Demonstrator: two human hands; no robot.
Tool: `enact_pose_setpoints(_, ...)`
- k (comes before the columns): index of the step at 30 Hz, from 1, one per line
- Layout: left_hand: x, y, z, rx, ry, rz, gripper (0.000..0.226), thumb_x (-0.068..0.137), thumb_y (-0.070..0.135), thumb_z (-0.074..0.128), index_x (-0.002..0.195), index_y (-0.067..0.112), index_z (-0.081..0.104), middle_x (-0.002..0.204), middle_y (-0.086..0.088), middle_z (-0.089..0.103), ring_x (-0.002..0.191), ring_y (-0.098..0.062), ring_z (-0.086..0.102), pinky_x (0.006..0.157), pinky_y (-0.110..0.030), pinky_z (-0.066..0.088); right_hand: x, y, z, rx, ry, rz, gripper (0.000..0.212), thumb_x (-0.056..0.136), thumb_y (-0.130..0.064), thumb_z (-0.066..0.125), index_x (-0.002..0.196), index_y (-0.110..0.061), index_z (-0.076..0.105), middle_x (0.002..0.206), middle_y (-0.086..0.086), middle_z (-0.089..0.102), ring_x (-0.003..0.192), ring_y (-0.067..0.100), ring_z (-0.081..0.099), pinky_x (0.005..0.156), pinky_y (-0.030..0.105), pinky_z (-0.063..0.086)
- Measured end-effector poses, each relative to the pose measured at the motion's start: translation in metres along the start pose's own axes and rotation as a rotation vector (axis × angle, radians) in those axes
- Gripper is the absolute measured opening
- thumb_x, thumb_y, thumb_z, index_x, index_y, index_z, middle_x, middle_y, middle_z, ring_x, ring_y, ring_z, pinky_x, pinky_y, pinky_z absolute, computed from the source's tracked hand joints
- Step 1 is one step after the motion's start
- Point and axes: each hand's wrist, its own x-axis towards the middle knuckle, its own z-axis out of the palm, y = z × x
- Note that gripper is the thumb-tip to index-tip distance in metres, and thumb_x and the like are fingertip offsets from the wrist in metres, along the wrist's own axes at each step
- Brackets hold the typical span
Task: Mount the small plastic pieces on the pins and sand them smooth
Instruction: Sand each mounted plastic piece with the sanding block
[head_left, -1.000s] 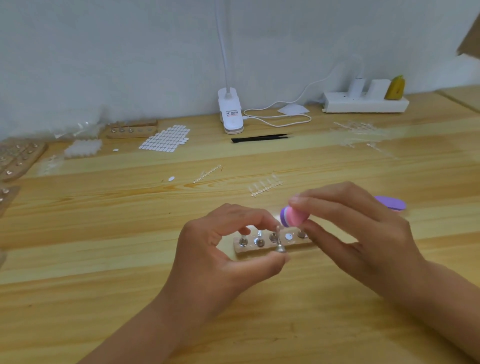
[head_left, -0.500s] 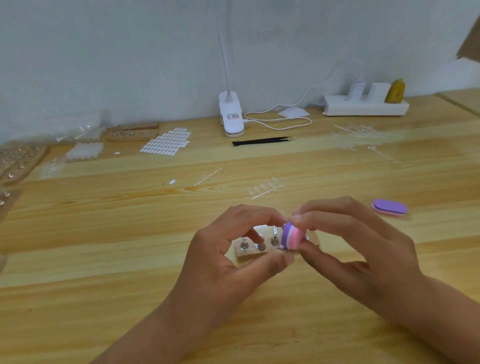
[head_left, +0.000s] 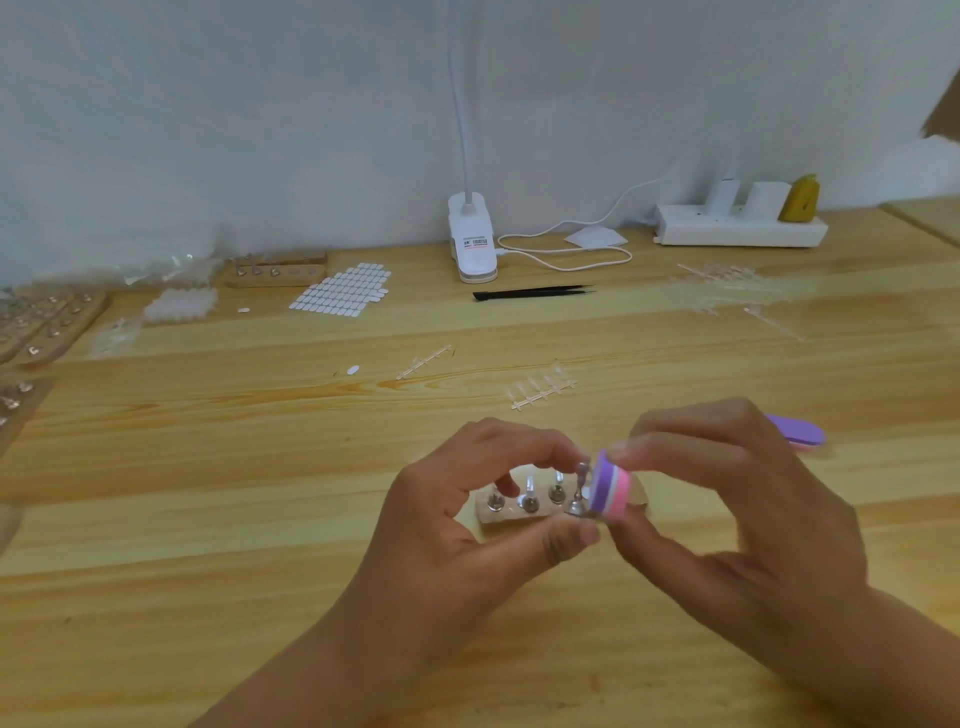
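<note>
My left hand (head_left: 467, 525) pinches a small metal pin (head_left: 579, 493) between thumb and fingertips, holding it upright just above the table. My right hand (head_left: 737, 514) grips a purple and pink sanding block (head_left: 610, 486), whose purple face sits against the top of the pin. Behind my fingers lies a small wooden holder (head_left: 511, 515) with three more pins (head_left: 530, 496) standing in it, clear plastic pieces on their tips. Whether the held pin carries a piece is too small to tell.
A second purple sanding block (head_left: 797, 430) lies to the right. Clear plastic sprues (head_left: 543, 392) lie beyond the hands. Further back are black tweezers (head_left: 532, 293), a white clip lamp (head_left: 470, 244), a sheet of white stickers (head_left: 343, 293), a power strip (head_left: 740, 228) and more wooden holders (head_left: 47, 325) at the left.
My left hand has lifted the pin from the front of the holder and turned it upright. My right hand has swung the sanding block round against it, purple side now facing the pin.
</note>
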Motion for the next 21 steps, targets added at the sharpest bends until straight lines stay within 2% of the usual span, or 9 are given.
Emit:
enact_pose_setpoints(3, -0.0005, -0.0006, -0.0003, 0.010, 0.013, 0.008, 0.029, 0.073, 0.039, 0.077, 0.100, 0.032, 0.070, 0.101, 0.016, 0.068, 0.094, -0.010, 0.060, 0.077, -0.016, 0.045, 0.0000, 0.0055, -0.0001, -0.029, -0.039, -0.009, 0.014, 0.093, -0.016, 0.068, 0.106, -0.019, 0.066, 0.103, -0.009, 0.060, 0.095, 0.012, 0.059, 0.090, 0.017, 0.043)
enact_pose_setpoints(6, 0.0004, -0.0010, -0.0013, 0.026, 0.027, -0.004, 0.027, 0.072, 0.038, 0.077, 0.098, 0.032, 0.072, 0.100, 0.017, 0.068, 0.094, -0.007, 0.059, 0.077, -0.013, 0.043, 0.0012, 0.0055, -0.0029, -0.047, -0.010, 0.012, 0.017, 0.093, -0.019, 0.068, 0.110, -0.021, 0.064, 0.104, -0.012, 0.060, 0.099, 0.007, 0.058, 0.091, 0.013, 0.040)
enact_pose_setpoints(9, -0.0001, -0.0004, 0.0005, 0.021, 0.013, 0.008, 0.028, 0.072, 0.035, 0.079, 0.099, 0.028, 0.073, 0.100, 0.014, 0.069, 0.096, -0.013, 0.060, 0.075, -0.018, 0.044, -0.0012, -0.0016, -0.0042, -0.030, -0.029, -0.040, 0.020, 0.097, -0.021, 0.067, 0.115, -0.016, 0.062, 0.108, -0.006, 0.059, 0.099, 0.009, 0.058, 0.092, 0.014, 0.040)
enact_pose_setpoints(12, -0.0010, 0.0001, -0.0016, 0.005, 0.019, 0.014, 0.027, 0.071, 0.035, 0.079, 0.097, 0.030, 0.073, 0.100, 0.015, 0.068, 0.094, -0.013, 0.060, 0.076, -0.018, 0.046, -0.0002, 0.0041, -0.0040, -0.053, -0.060, -0.005, 0.017, 0.094, -0.018, 0.068, 0.110, -0.021, 0.066, 0.104, -0.006, 0.062, 0.096, 0.012, 0.059, 0.090, 0.017, 0.043)
enact_pose_setpoints(16, 0.0012, 0.0018, -0.0028, 0.016, 0.019, 0.010, 0.028, 0.070, 0.037, 0.079, 0.097, 0.030, 0.073, 0.100, 0.016, 0.069, 0.097, -0.013, 0.060, 0.077, -0.015, 0.044, 0.0012, 0.0002, -0.0062, -0.059, -0.019, 0.020, 0.019, 0.096, -0.023, 0.066, 0.114, -0.020, 0.063, 0.109, -0.011, 0.059, 0.104, 0.003, 0.057, 0.094, 0.010, 0.037)
enact_pose_setpoints(19, 0.0011, 0.0011, -0.0029, 0.011, 0.011, 0.010, 0.028, 0.070, 0.036, 0.079, 0.096, 0.030, 0.073, 0.099, 0.014, 0.069, 0.096, -0.013, 0.060, 0.077, -0.017, 0.044, 0.0001, 0.0007, -0.0044, -0.069, -0.053, -0.015, 0.016, 0.096, -0.019, 0.067, 0.111, -0.018, 0.067, 0.106, -0.005, 0.062, 0.097, 0.011, 0.059, 0.093, 0.015, 0.041)
enact_pose_setpoints(21, 0.0011, 0.0006, -0.0050, 0.009, 0.021, 0.012, 0.027, 0.070, 0.037, 0.079, 0.095, 0.031, 0.073, 0.099, 0.017, 0.068, 0.094, -0.011, 0.059, 0.077, -0.016, 0.044, 0.0013, 0.0062, -0.0029, -0.084, -0.063, 0.040, 0.019, 0.092, -0.017, 0.067, 0.110, -0.018, 0.065, 0.102, -0.006, 0.063, 0.095, 0.013, 0.059, 0.093, 0.014, 0.041)
